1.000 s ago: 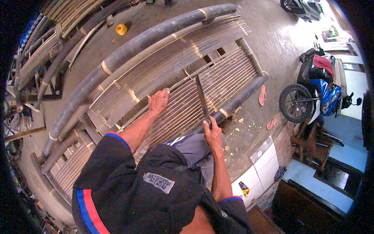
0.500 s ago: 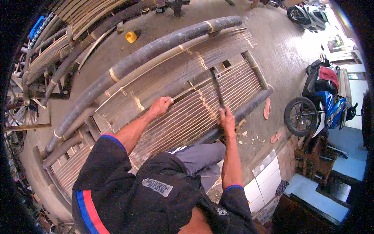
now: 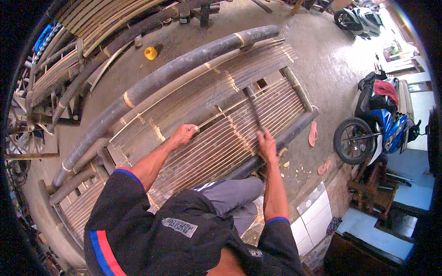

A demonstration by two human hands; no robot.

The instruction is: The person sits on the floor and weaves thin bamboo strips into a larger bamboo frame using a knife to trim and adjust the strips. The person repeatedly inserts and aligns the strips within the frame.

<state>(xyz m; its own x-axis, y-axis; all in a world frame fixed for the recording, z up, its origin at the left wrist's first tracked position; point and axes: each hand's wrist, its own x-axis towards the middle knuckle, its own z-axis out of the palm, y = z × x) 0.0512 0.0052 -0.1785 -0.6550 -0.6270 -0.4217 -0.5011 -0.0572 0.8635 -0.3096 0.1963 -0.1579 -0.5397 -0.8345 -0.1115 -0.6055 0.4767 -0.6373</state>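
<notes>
A long bamboo bench with a slatted seat (image 3: 202,156) and a split-bamboo backrest (image 3: 193,103) lies across the floor in front of me. My left hand (image 3: 184,133) is closed at the gap between seat and backrest, its thumb and fingers pinching what looks like a thin bamboo strip (image 3: 221,113) along the seat's far edge. In my right hand (image 3: 267,143) is the handle of a long dark machete (image 3: 254,108). Its blurred blade points away over the seat slats, with the tip near the gap. Whether the blade touches the bamboo I cannot tell.
A thick curved bamboo pole (image 3: 184,60) tops the backrest. Beyond it sits a yellow roll (image 3: 150,53), with more bamboo furniture (image 3: 69,73) at far left. Pink sandals (image 3: 313,134), wood chips (image 3: 297,169) and a blue motorbike (image 3: 384,124) are on the right.
The whole view has shifted slightly. Both hands keep nearly the same places on the bench, with the machete still in the right hand and its blade somewhat more blurred.
</notes>
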